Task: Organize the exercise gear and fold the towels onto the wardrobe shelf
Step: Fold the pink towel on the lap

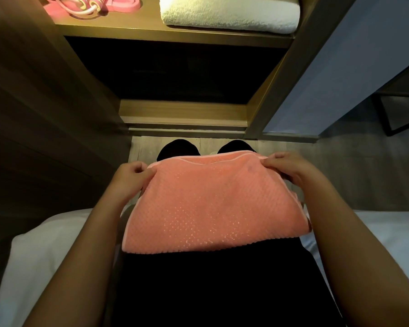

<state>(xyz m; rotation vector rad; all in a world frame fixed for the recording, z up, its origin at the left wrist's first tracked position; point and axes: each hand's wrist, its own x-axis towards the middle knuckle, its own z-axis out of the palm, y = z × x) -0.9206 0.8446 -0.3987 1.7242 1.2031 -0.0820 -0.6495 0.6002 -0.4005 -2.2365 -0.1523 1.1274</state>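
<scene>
As left hand (131,174) and right hand (286,169) pinch the pink towel (213,204), keep its far edge level. Fold toward six o'clock.

I see a salmon-pink dotted-weave cloth towel (213,204) with pale piping, a folded white terry towel (229,16), a pink plastic skipping rope (93,4) with cream bands, and a brown wooden wardrobe shelf (118,31).

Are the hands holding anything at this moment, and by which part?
Yes, the folded pink towel. The left hand pinches its far left corner, the right hand its far right corner, along the edge away from the person.
</scene>
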